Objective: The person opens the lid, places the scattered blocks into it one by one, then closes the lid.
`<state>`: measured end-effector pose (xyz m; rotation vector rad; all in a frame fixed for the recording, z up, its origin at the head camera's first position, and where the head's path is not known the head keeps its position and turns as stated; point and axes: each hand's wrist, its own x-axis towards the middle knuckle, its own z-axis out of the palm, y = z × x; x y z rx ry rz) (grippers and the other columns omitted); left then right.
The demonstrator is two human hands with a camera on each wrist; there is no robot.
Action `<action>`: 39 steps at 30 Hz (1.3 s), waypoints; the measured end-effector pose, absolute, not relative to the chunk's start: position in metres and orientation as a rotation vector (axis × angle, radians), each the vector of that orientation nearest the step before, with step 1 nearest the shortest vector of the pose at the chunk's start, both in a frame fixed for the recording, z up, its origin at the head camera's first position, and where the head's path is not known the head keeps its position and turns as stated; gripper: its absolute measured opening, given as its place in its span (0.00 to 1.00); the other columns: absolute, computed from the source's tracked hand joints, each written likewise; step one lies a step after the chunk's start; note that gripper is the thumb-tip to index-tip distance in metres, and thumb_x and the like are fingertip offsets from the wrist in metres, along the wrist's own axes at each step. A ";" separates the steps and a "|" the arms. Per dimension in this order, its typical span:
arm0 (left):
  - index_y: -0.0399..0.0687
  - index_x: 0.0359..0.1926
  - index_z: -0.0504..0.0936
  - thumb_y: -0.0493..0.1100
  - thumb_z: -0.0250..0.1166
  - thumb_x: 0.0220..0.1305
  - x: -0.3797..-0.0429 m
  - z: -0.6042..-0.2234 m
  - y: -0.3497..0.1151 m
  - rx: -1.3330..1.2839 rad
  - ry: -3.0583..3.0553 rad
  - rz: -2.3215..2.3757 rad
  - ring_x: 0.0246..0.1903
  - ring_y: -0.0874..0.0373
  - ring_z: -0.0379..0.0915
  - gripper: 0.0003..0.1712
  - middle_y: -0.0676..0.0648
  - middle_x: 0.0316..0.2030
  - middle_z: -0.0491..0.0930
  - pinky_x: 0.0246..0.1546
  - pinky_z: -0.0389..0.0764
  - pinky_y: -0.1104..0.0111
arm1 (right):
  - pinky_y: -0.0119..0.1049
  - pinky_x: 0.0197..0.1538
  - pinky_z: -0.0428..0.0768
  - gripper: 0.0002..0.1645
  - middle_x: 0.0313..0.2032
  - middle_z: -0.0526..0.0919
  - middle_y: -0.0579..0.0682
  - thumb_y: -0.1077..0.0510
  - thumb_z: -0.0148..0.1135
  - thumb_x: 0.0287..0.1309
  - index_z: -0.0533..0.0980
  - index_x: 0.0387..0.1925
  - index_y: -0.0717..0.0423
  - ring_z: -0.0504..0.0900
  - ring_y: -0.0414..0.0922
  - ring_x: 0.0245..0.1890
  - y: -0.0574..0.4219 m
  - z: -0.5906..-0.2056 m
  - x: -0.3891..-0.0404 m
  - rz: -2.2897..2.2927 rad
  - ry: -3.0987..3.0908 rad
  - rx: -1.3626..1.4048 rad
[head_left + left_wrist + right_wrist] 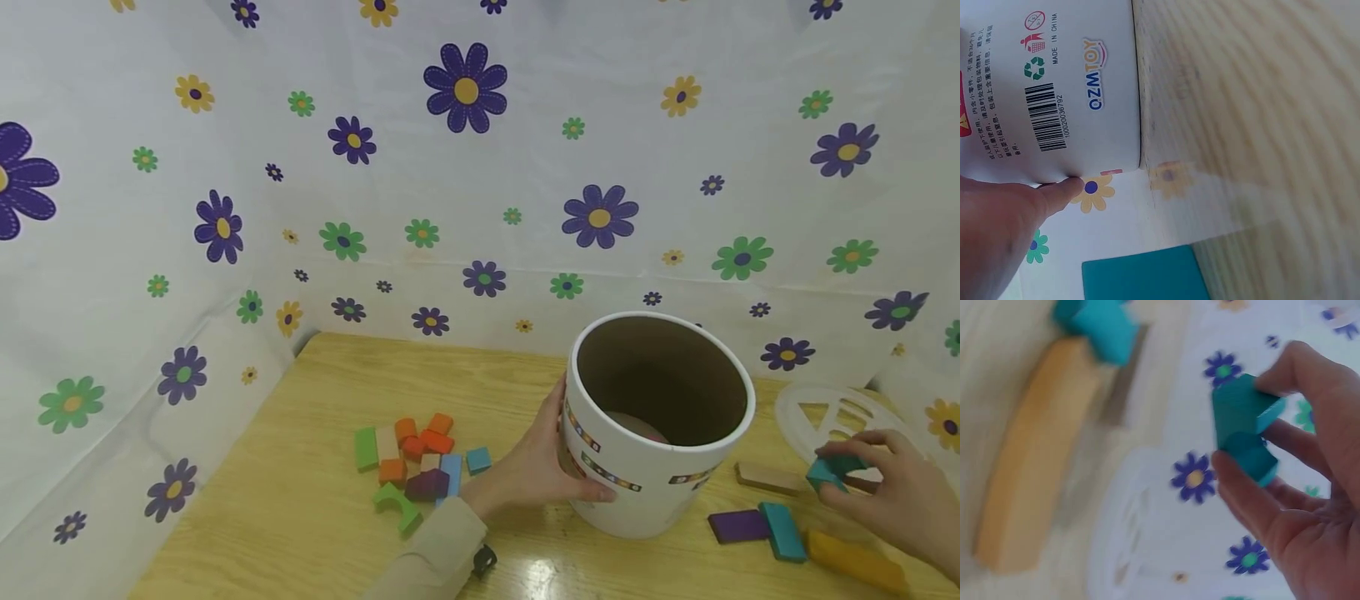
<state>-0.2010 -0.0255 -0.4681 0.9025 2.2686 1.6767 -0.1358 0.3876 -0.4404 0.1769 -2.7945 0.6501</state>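
Note:
A white cylindrical tub [660, 487], open at the top, stands on the table with small printed labels around its side. My left hand [534, 460] holds it by its left side, thumb across the front; its other fingers are largely hidden behind. In the left wrist view a barcode and a toy logo mark the tub's wall [1110, 140]. Out to the right, my right hand [903, 492] pinches a teal arch block [827, 475] between thumb and fingers above the table. The right wrist view shows the curved cut-out of this block [1233, 415]. Inside the tub, something pale is partly visible.
Below the right hand lie a purple block [738, 527], a teal block [783, 532], a yellow block [857, 562] and a plain wooden block [768, 478]. Behind them is a white cut-out lid [795, 417]. Several coloured blocks [392, 472] cluster left. Flowered cloth [517, 167] surrounds the table.

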 end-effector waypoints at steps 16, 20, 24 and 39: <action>0.81 0.79 0.29 0.52 0.84 0.46 -0.205 -0.467 -0.024 0.943 2.228 1.700 0.77 0.63 0.49 0.80 0.67 0.79 0.46 0.79 0.51 0.42 | 0.06 0.45 0.72 0.25 0.54 0.61 0.27 0.81 0.71 0.45 0.78 0.48 0.71 0.65 0.27 0.54 0.317 -0.371 -0.133 1.061 -2.348 0.277; 0.81 0.79 0.29 0.52 0.84 0.46 -0.204 -0.467 -0.024 0.928 2.240 1.688 0.77 0.63 0.49 0.79 0.68 0.78 0.46 0.79 0.51 0.42 | 0.08 0.47 0.73 0.29 0.55 0.63 0.31 0.86 0.70 0.38 0.79 0.47 0.72 0.69 0.30 0.55 0.303 -0.359 -0.132 1.086 -2.283 0.386; 0.82 0.79 0.29 0.52 0.85 0.46 -0.204 -0.467 -0.024 0.922 2.251 1.682 0.77 0.63 0.49 0.79 0.69 0.78 0.46 0.79 0.51 0.42 | 0.09 0.48 0.73 0.31 0.55 0.64 0.32 0.86 0.70 0.35 0.80 0.47 0.70 0.69 0.32 0.56 0.294 -0.349 -0.133 1.063 -2.253 0.439; 0.81 0.79 0.29 0.53 0.85 0.45 -0.205 -0.468 -0.023 0.935 2.259 1.678 0.77 0.63 0.49 0.80 0.68 0.78 0.45 0.79 0.52 0.43 | 0.17 0.49 0.80 0.36 0.54 0.69 0.41 0.88 0.75 0.23 0.82 0.44 0.71 0.79 0.33 0.52 0.258 -0.327 -0.147 1.115 -2.147 0.700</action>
